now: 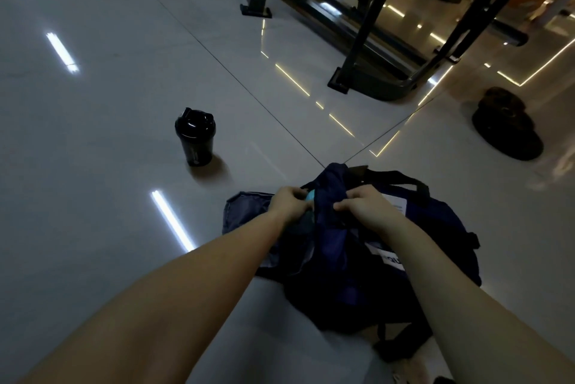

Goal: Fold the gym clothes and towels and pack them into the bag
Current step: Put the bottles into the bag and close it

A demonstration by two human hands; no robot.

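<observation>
A dark navy bag [441, 228] lies on the pale glossy floor [124, 103] directly in front of the person, soft and slumped, with two white printed patches on its upper side and a black carry strap [401, 180] arching over its far end. Its long axis seems to run away from the person, the near end swung a little to the right; a black strap end trails from that near end.

At the bag's far left corner both hands work on a ridge of navy cloth [329, 194] that rises to a peak. The left hand [291, 204] has its fingers curled in a pinch on the cloth's left edge. The right hand [362, 206] has its fingers curled tight over the cloth's right side, knuckles up. I cannot tell if this cloth is a garment or the bag's own opening. Between the hands one small teal thing [310, 196] shows, too hidden to identify. Left of the bag, touching it, a flat grey-blue panel [245, 209] lies spread on the floor.

One black shaker bottle [194, 138] stands upright, lid closed, well apart to the bag's far left. One dark crumpled heap [504, 128] sits beyond the bag to the right. Further beyond stands a black metal equipment frame [373, 41].
</observation>
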